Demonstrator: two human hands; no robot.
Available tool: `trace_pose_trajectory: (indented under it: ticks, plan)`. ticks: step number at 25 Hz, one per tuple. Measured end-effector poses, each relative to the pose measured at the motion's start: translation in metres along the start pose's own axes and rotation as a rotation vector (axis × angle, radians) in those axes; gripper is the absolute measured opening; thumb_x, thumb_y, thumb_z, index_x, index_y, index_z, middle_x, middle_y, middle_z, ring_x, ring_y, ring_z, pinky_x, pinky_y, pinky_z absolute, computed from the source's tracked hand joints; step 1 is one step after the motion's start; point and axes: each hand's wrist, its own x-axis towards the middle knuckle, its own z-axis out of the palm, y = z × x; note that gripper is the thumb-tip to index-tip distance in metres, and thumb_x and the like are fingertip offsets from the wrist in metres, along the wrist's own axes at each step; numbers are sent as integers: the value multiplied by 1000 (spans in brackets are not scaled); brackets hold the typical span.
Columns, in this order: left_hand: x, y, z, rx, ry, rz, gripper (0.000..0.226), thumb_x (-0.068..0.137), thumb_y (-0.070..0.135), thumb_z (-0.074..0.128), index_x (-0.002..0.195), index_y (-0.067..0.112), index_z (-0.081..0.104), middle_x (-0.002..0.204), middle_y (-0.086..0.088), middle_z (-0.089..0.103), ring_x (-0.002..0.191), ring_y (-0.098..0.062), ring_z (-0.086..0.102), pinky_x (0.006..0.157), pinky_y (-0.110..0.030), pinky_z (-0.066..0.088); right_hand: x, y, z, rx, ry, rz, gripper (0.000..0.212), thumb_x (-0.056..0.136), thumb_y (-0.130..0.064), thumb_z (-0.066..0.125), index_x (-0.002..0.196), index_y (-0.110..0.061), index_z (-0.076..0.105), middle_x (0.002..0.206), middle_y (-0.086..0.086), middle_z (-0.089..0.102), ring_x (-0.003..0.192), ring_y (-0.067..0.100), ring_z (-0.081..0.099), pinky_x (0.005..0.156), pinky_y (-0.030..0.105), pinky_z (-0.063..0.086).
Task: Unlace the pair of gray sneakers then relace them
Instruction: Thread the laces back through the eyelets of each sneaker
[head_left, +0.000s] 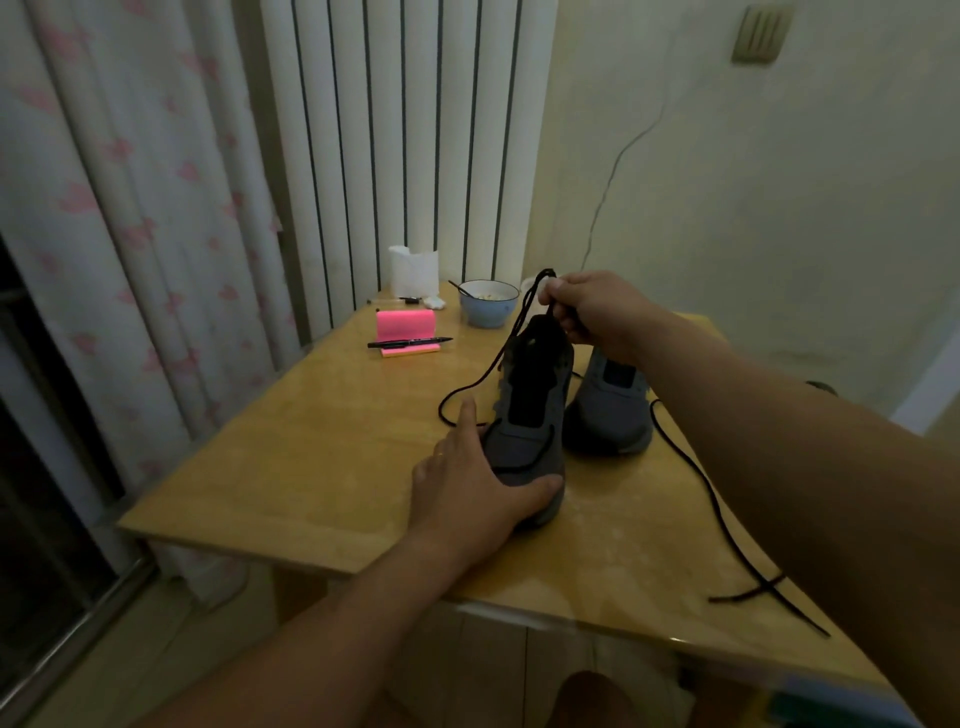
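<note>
Wooden table (311, 467) inspected. We note near sneaker (524, 431) upright on it; left hand (467, 478), fingers straight, braces its toe. Right hand (592, 312) pinches black lace (521, 319) above its collar. Second sneaker (608, 415) just right; loose lace (710, 493) further right.

Both arms are bare all the way to the picture's edge. The left hand (467, 483) and the right hand (592, 312) are bare too. One left finger has a tiny yellow glint, too small to tell what.
</note>
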Motion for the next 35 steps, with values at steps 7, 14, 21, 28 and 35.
trace_pose_trajectory:
  ticks: [7, 14, 21, 28, 35]
  plan:
    - [-4, 2, 0, 46, 28, -28, 128, 73, 85, 63, 167, 27, -2, 165, 9, 34, 152, -17, 31, 130, -50, 10, 14, -46, 0, 93, 198, -26, 27, 107, -14, 50, 87, -7, 68, 67, 3, 48, 55, 14, 39, 51, 26, 33]
    - [-3, -2, 2, 36, 46, -5, 128, 70, 89, 59, 167, 28, 1, 162, 9, 37, 150, -15, 33, 129, -51, 10, 22, -55, 0, 46, 220, -22, 29, 108, -14, 49, 85, -8, 66, 71, 4, 48, 59, 13, 39, 56, 27, 35]
    - [4, -7, 5, 37, 32, 16, 113, 77, 94, 46, 163, 26, 21, 155, 5, 38, 146, -20, 37, 124, -51, 27, -11, -38, 3, -162, 25, 102, 38, 108, -42, 51, 117, -5, 58, 105, 10, 69, 84, 21, 67, 66, 30, 58]
    - [31, -13, 11, -137, -65, 0, 90, 75, 85, 52, 152, 39, 41, 136, 5, 50, 126, -19, 52, 107, -47, 50, -108, 62, 42, -562, -7, 182, 18, 103, -36, 61, 109, -19, 56, 100, 4, 67, 89, 20, 69, 84, 47, 63]
    - [38, -7, -10, -265, 49, -49, 55, 97, 69, 41, 124, 26, 61, 120, 5, 58, 114, -19, 58, 101, -50, 52, -112, 46, 32, -533, 107, 63, 32, 104, -43, 57, 117, -14, 57, 103, 1, 67, 90, 18, 68, 82, 43, 61]
